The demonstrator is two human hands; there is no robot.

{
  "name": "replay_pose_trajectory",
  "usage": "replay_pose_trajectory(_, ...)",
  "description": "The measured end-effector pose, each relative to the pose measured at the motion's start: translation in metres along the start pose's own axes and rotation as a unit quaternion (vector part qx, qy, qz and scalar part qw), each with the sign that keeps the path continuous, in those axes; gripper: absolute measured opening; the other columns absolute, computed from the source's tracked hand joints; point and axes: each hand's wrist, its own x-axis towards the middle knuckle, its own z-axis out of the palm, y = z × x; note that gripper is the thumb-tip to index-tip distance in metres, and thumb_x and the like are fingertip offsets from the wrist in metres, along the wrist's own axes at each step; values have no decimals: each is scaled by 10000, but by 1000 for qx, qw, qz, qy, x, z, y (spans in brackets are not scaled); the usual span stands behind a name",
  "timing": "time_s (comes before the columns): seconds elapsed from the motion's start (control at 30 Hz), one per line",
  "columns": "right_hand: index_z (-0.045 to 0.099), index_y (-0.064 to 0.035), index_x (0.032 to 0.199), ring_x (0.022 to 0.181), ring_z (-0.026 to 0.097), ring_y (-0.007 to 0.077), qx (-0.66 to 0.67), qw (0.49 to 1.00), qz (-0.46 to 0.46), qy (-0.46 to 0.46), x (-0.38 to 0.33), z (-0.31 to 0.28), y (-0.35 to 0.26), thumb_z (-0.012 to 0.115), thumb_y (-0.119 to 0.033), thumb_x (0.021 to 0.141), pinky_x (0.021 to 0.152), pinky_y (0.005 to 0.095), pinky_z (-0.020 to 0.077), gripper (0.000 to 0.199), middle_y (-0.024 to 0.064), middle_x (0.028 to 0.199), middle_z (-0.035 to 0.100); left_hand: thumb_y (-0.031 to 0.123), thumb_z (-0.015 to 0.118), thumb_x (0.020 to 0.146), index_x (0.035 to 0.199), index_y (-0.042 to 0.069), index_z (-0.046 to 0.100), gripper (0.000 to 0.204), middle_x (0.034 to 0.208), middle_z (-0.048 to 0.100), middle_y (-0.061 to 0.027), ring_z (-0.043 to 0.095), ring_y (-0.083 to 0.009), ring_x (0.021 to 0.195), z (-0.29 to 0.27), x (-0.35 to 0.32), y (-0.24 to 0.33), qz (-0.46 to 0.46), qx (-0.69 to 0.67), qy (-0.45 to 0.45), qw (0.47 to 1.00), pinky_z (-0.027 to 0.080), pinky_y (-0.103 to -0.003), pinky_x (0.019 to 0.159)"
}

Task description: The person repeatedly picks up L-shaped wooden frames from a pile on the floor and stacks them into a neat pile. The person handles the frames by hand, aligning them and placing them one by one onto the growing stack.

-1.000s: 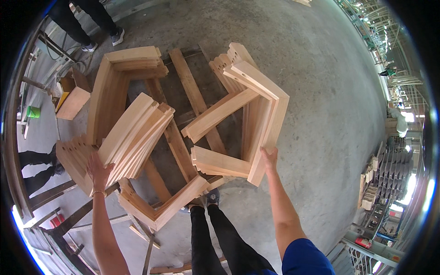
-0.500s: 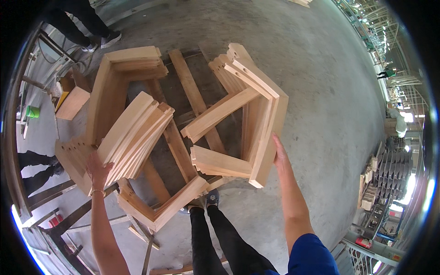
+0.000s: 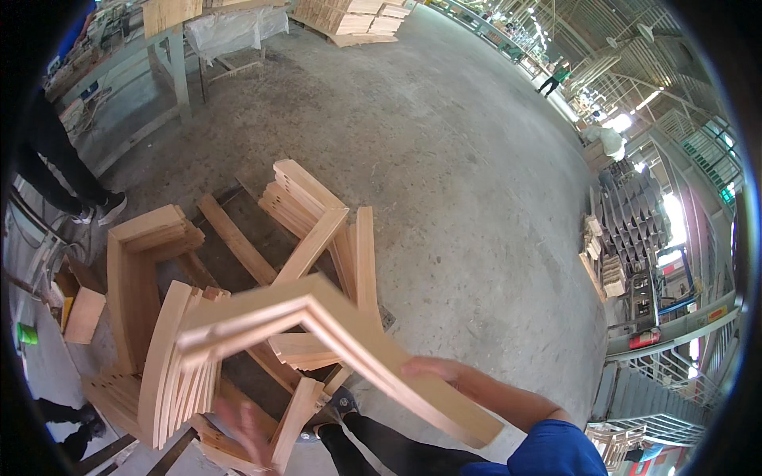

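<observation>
My right hand (image 3: 438, 370) grips a bent wooden frame piece (image 3: 361, 337) near its right end and holds it up over the stacks. The piece is two straight lengths meeting at a blunt corner; its lower edge looks doubled, perhaps two pieces together. Its left end is blurred and passes in front of a leaning row of boards (image 3: 163, 365). Down at the lower left, my left hand (image 3: 242, 428) is smeared by motion beside a low stack of angled pieces (image 3: 295, 416); its fingers are unclear. More angled frame stacks stand at the far left (image 3: 127, 293) and far middle (image 3: 313, 190).
Slats of a wooden pallet (image 3: 234, 238) show beneath the stacks. A person's legs (image 3: 59, 163) stand at the left near a workbench (image 3: 178, 75). An open box (image 3: 83, 313) and a green container (image 3: 27, 333) lie left. Concrete floor (image 3: 476, 238) extends to the right.
My right hand has lifted a bent frame piece off the right-hand stack and swung it left. My left hand has left the leaning boards and moved down and right. The view has shifted.
</observation>
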Motion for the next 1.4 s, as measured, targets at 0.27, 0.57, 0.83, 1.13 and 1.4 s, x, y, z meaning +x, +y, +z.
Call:
replay_pose_trajectory(0.27, 556, 3, 1185, 947, 605, 180, 69, 979, 177, -75, 15, 95, 4, 580, -368, 852, 812, 293, 485, 500, 123, 1064, 631, 814, 557, 597, 1379, 124, 310, 1071, 1308, 443, -108, 483, -279, 1153, 60, -37, 106, -120, -740, 10, 662, 385, -489, 969)
replay_pose_trajectory(0.57, 402, -246, 1373, 1240, 102, 654, 564, 744, 209, -291, 70, 157, 56, 552, -708, 728, 889, 681, 397, 808, 285, 1466, 89, 690, 573, 727, 1197, 97, 480, 762, 1032, 579, -80, 559, -260, 958, -83, -76, 72, -37, -587, 221, 778, 456, -453, 872)
replay_pose_trajectory(0.83, 116, -77, 1456, 1291, 78, 591, 524, 745, 131, -391, 140, 187, 46, 431, -723, 782, 991, 710, 224, 986, 334, 1452, 76, 516, 559, 861, 1285, 93, 425, 613, 1200, 536, -76, 518, -232, 1112, -129, -50, 89, -76, -491, 385, 778, 448, -395, 931)
replay_pose_trajectory(1.13, 413, 11, 1284, 996, 625, 286, -20, 968, -160, -194, 220, 241, -40, 632, -354, 855, 729, 354, 582, 604, 182, 1186, 555, 502, 626, 824, 1215, 100, 474, 581, 1111, 575, -72, 557, -207, 1053, -153, 14, 90, -77, -508, 355, 781, 495, -371, 874)
replay_pose_trajectory(1.4, 481, -27, 1177, 823, 657, 177, 6, 980, -171, -101, 317, 273, -77, 584, -302, 902, 728, 326, 573, 403, 91, 988, 632, 459, 593, 867, 1257, 44, 448, 588, 1121, 586, -108, 614, -226, 976, -188, 58, 85, -249, -386, 128, 879, 541, -339, 796)
